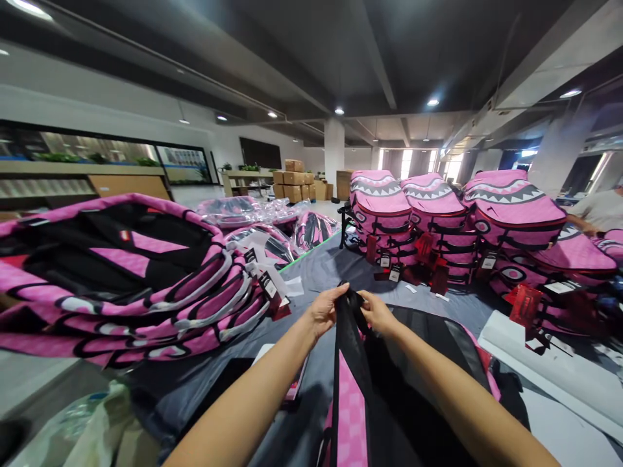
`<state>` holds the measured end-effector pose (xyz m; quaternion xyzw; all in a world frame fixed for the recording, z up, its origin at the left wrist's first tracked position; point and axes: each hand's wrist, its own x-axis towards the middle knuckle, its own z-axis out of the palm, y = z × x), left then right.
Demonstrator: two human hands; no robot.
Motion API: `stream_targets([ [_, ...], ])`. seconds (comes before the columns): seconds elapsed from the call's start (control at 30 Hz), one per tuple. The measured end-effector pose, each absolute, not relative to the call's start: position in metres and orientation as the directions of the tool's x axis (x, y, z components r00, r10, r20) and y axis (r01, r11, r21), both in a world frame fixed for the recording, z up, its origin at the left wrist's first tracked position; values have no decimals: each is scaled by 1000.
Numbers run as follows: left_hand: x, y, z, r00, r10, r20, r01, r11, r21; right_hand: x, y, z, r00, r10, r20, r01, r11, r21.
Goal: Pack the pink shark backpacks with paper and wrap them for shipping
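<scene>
A pink and black backpack point(418, 389) lies in front of me on the grey table point(341, 266), back side up. Its black shoulder strap point(348, 337) runs up from the bottom of the view. My left hand point(325, 310) and my right hand point(376, 311) both pinch the top end of that strap, fingers closed round it, side by side. Both forearms reach forward over the backpack.
A pile of flat pink backpacks point(121, 279) lies at left, some in clear bags point(253, 211). Stacks of pink shark-mouth backpacks point(438, 220) with red tags stand at the back right. A white roll point(549, 370) lies at right. Another person's sleeve point(601, 211) shows far right. Cardboard boxes point(294, 181) stand behind.
</scene>
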<state>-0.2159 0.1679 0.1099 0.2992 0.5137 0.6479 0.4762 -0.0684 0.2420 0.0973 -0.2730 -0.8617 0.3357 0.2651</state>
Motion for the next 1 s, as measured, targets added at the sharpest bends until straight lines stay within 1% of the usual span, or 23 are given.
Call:
stream_targets([
  [0.13, -199, 159, 151, -455, 882, 122, -125, -199, 972, -43, 242, 142, -631, 698, 338, 516, 703, -489],
  [0.2, -189, 163, 158, -475, 860, 188, -45, -237, 970, -11, 226, 149, -620, 702, 351, 587, 712, -386],
  [0.23, -184, 168, 159, -473, 856, 206, -13, -241, 970, 6, 212, 144, -643, 689, 335, 600, 725, -340],
  [0.3, -171, 185, 157, -453, 864, 220, 46, -224, 973, 38, 173, 119, -744, 631, 219, 578, 773, -262],
  [0.33, -163, 196, 153, -438, 872, 220, 79, -207, 975, 52, 149, 101, -830, 548, 104, 518, 826, -222],
  [0.37, -153, 208, 146, -424, 879, 217, 117, -185, 976, 64, 124, 82, -869, 494, -17, 484, 844, -229],
  [0.47, -120, 236, 115, -383, 900, 209, 272, -106, 956, 91, 57, 45, -886, 449, -115, 460, 820, -340],
  [0.53, -100, 246, 91, -356, 910, 212, 404, -55, 913, 110, 37, 49, -912, 397, -107, 405, 822, -401],
  [0.57, -93, 248, 80, -341, 915, 215, 469, -32, 882, 122, 37, 59, -912, 404, -67, 391, 809, -439],
  [0.6, -88, 248, 73, -324, 921, 217, 530, -13, 848, 135, 44, 71, -885, 466, 3, 409, 779, -475],
  [0.63, -85, 248, 68, -305, 926, 221, 586, 0, 811, 150, 56, 84, -816, 572, 87, 454, 727, -515],
  [0.67, -84, 247, 66, -286, 930, 231, 635, 4, 773, 166, 73, 95, -667, 725, 172, 545, 632, -550],
  [0.7, -83, 245, 68, -268, 930, 251, 678, -3, 735, 181, 92, 104, -472, 852, 227, 643, 509, -572],
  [0.73, -82, 243, 72, -252, 926, 280, 714, -18, 700, 194, 114, 108, -276, 932, 235, 713, 363, -600],
  [0.77, -79, 240, 77, -237, 918, 318, 744, -39, 667, 205, 135, 109, -98, 977, 189, 745, 198, -637],
  [0.8, -75, 236, 83, -205, 908, 366, 773, -79, 630, 212, 156, 106, 43, 992, 119, 745, 47, -665],
  [0.83, -69, 232, 88, -140, 900, 413, 796, -146, 588, 216, 174, 100, 124, 990, 64, 732, -48, -680],
  [0.87, -60, 228, 92, -43, 892, 450, 806, -236, 543, 217, 190, 94, 173, 985, 20, 713, -111, -692],
  [0.93, -39, 221, 96, 186, 860, 475, 771, -427, 472, 213, 213, 84, 193, 981, 18, 686, -122, -718],
  [1.0, -16, 218, 94, 354, 817, 455, 695, -556, 456, 208, 225, 84, 212, 973, 87, 657, -76, -750],
])
